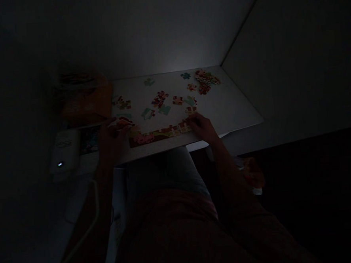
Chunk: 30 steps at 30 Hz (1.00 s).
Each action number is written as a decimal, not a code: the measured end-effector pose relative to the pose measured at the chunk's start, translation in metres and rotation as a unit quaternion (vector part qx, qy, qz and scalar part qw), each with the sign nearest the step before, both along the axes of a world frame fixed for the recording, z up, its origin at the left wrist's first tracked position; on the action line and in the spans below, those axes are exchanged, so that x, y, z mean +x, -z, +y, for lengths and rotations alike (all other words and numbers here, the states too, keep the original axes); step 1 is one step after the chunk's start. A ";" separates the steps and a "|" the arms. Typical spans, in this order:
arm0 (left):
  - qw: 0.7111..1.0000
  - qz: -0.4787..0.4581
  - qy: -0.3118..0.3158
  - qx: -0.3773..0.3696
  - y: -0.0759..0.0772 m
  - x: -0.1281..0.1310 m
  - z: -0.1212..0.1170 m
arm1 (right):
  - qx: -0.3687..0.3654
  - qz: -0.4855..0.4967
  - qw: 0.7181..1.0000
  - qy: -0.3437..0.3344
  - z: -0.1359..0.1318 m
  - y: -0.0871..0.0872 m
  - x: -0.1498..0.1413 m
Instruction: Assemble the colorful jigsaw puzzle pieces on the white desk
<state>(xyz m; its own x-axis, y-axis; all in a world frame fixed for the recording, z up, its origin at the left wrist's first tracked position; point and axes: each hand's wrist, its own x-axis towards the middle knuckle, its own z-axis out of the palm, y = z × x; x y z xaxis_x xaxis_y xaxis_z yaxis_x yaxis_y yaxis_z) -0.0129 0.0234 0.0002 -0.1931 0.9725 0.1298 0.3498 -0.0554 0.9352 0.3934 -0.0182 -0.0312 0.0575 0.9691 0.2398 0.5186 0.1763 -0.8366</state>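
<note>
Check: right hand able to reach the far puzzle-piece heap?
Probably yes: the right hand lies fairly near the heap of puzzle pieces, and only flat loose pieces lie between, nothing raised.

- A pale wall [128, 35] rises behind the table, dim at its edges.
- A second wall [290, 57] slants in on the right, meeting the first along a straight corner seam [242, 24].
- A white tabletop [230, 108] runs back into that corner.
- The brightest light is a soft glow on the pale wall, just above the tabletop's far edge.
- The rest of the room falls into deep shadow; the lower right is almost black, too dark to make out.
</note>
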 end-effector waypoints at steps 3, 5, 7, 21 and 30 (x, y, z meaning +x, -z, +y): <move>1.000 0.002 0.006 0.002 0.000 -0.002 0.000 | 0.031 0.049 0.997 0.047 0.004 0.004 0.013; 1.000 -0.004 0.012 0.012 0.001 -0.003 0.000 | 0.052 0.053 0.993 0.089 0.007 0.006 0.033; 1.000 -0.014 0.018 0.018 0.004 -0.003 0.001 | 0.063 0.022 0.990 0.124 0.011 0.008 0.060; 0.999 -0.042 0.021 0.013 0.005 -0.003 0.001 | 0.023 -0.264 0.960 0.085 0.042 0.009 0.068; 0.999 -0.022 0.029 0.007 0.009 -0.007 0.004 | -0.020 -0.328 0.943 0.062 0.051 -0.015 0.063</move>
<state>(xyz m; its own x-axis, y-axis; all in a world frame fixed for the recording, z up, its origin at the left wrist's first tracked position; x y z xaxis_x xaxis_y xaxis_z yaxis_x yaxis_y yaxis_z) -0.0195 0.0277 -0.0093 -0.1417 0.9804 0.1367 0.3034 -0.0884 0.9487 0.4562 0.0327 -0.0160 0.0227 0.9737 0.2266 0.9408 0.0558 -0.3344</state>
